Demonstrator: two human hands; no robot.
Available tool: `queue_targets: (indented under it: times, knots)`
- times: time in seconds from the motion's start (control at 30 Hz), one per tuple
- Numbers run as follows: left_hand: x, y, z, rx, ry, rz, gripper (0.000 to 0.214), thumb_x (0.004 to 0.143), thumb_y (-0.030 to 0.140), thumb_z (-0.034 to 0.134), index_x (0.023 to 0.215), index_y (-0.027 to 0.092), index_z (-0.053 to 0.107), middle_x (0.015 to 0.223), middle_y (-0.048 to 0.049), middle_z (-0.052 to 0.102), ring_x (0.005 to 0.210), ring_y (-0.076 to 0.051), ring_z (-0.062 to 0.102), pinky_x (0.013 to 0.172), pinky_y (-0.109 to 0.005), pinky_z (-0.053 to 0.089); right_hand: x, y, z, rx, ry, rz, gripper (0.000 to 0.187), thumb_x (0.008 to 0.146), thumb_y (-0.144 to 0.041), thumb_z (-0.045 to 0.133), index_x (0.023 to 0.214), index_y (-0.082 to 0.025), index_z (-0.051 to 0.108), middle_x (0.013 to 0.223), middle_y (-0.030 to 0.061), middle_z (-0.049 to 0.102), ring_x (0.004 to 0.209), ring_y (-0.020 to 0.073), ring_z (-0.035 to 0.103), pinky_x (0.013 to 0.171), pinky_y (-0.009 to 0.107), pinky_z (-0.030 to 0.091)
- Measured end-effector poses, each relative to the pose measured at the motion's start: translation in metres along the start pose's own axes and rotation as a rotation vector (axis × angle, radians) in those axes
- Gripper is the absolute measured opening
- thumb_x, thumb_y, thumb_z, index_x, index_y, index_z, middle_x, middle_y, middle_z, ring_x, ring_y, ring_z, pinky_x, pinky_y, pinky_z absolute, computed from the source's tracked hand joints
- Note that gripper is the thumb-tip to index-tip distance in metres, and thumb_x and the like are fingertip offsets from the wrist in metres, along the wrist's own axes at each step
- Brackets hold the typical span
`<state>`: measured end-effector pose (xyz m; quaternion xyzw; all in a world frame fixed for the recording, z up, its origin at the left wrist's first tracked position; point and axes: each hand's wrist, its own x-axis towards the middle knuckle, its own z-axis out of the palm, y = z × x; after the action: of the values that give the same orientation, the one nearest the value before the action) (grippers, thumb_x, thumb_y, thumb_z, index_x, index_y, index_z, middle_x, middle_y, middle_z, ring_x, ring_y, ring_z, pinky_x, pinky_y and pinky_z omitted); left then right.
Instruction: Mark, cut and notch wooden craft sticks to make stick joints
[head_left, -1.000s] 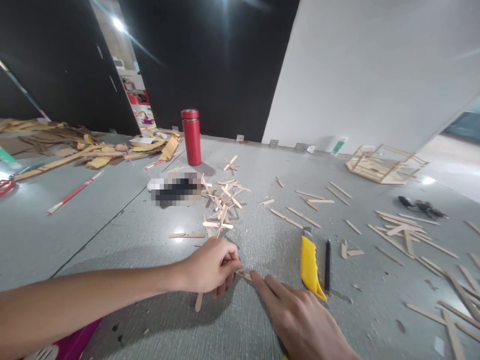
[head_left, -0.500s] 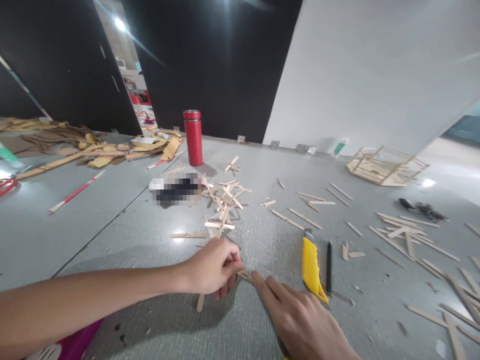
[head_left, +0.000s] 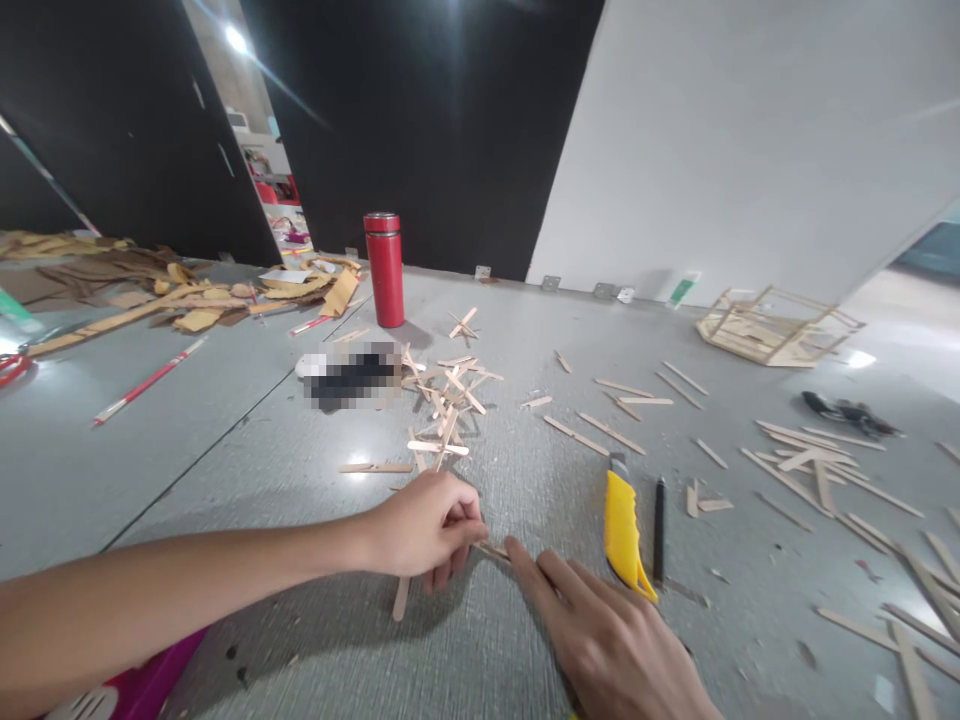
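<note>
My left hand [head_left: 431, 525] is closed, thumb and fingers pinching a thin wooden craft stick [head_left: 493, 551] just above the grey table. The index fingertip of my right hand [head_left: 600, 630] touches the stick's other end. Its fingers point forward close together, and its thumb and palm are hidden. A yellow sliver [head_left: 574, 716] shows under that hand at the bottom edge; what it belongs to is hidden. Another craft stick [head_left: 401, 598] pokes out below my left hand. Right of the hands lie a yellow utility knife [head_left: 624, 530] and a black pen-like rod [head_left: 659, 530].
Crossed craft sticks [head_left: 450, 400] are heaped ahead, near a red flask [head_left: 385, 270]. More loose sticks [head_left: 810, 460] lie at right, with a stick frame [head_left: 776, 330] behind. Torn cardboard [head_left: 187, 300] sits far left. A purple object [head_left: 165, 675] is under my left forearm.
My right hand has shifted slightly right and down, showing a little more of the stick between the hands. My left hand keeps its pinch, and the view has tilted very slightly.
</note>
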<state>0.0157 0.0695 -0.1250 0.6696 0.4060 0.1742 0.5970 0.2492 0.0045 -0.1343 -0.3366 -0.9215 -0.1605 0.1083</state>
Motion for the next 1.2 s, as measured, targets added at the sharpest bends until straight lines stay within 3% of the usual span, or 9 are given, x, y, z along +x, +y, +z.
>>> queue_targets:
  times: [0.13, 0.6, 0.9, 1.2]
  knots:
    - [0.001, 0.003, -0.004, -0.029, -0.046, -0.028, 0.027, 0.099, 0.026, 0.054, 0.073, 0.018, 0.054, 0.057, 0.0027, 0.061, 0.034, -0.010, 0.054, 0.032, -0.018, 0.045, 0.000, 0.000, -0.001, 0.030, 0.006, 0.007, 0.060, 0.077, 0.006, 0.049, 0.136, -0.004, 0.053, 0.090, 0.0074, 0.069, 0.068, 0.0236, 0.073, 0.052, 0.038, 0.065]
    - [0.001, -0.002, -0.001, -0.033, -0.030, 0.011, 0.026, 0.099, 0.027, 0.054, 0.074, 0.019, 0.055, 0.056, 0.0038, 0.060, 0.034, -0.008, 0.053, 0.032, -0.016, 0.043, 0.002, -0.001, -0.003, -0.002, 0.043, -0.006, 0.060, 0.073, 0.007, 0.047, 0.132, -0.003, 0.056, 0.088, 0.0068, 0.069, 0.069, 0.0239, 0.073, 0.053, 0.038, 0.064]
    - [0.000, -0.002, 0.001, -0.034, -0.008, 0.015, 0.026, 0.099, 0.033, 0.056, 0.078, 0.018, 0.054, 0.057, 0.0034, 0.060, 0.037, -0.009, 0.055, 0.032, -0.016, 0.042, 0.006, -0.006, -0.006, -0.177, 0.080, -0.105, 0.052, 0.072, 0.005, 0.049, 0.122, 0.004, 0.065, 0.092, 0.0126, 0.074, 0.075, 0.0261, 0.071, 0.059, 0.038, 0.062]
    - [0.001, -0.003, 0.000, -0.031, -0.031, 0.056, 0.028, 0.100, 0.033, 0.055, 0.075, 0.019, 0.052, 0.055, 0.0035, 0.059, 0.035, -0.009, 0.055, 0.033, -0.017, 0.042, 0.013, -0.007, -0.006, -0.243, 0.050, -0.145, 0.040, 0.078, 0.002, 0.054, 0.114, 0.003, 0.069, 0.082, 0.0094, 0.070, 0.063, 0.0239, 0.065, 0.047, 0.038, 0.053]
